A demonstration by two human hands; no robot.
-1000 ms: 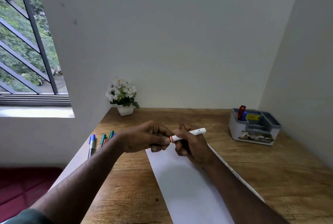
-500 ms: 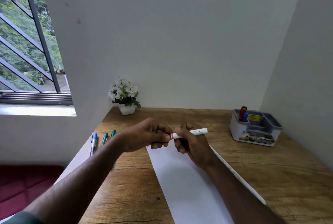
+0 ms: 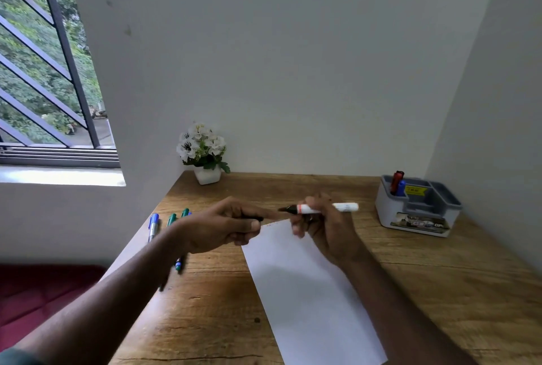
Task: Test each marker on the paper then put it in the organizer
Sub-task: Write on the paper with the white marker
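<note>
The right hand (image 3: 319, 226) grips a white marker (image 3: 325, 208) around the middle of its barrel, held in the air above the far end of the paper (image 3: 305, 285). The marker's long axis lies nearly level, running left to right across the view; its uncapped dark tip points left, toward the left hand, and its white tail points right, toward the organizer. An orange band sits just behind the tip.

The left hand (image 3: 225, 225) has its fingers curled round a small dark object, seemingly the cap (image 3: 253, 218); it is mostly hidden and cannot be confirmed. Cap and tip are apart, with a short gap between them.

The paper lies flat on the wooden desk (image 3: 440, 291), its long axis running from near to far.

Several markers (image 3: 164, 225) lie at the desk's left edge, partly behind the left forearm. The grey organizer (image 3: 418, 212) stands at the far right, holding a red and a blue marker upright in its rear left compartment. A flower pot (image 3: 206, 153) occupies the far corner.
</note>
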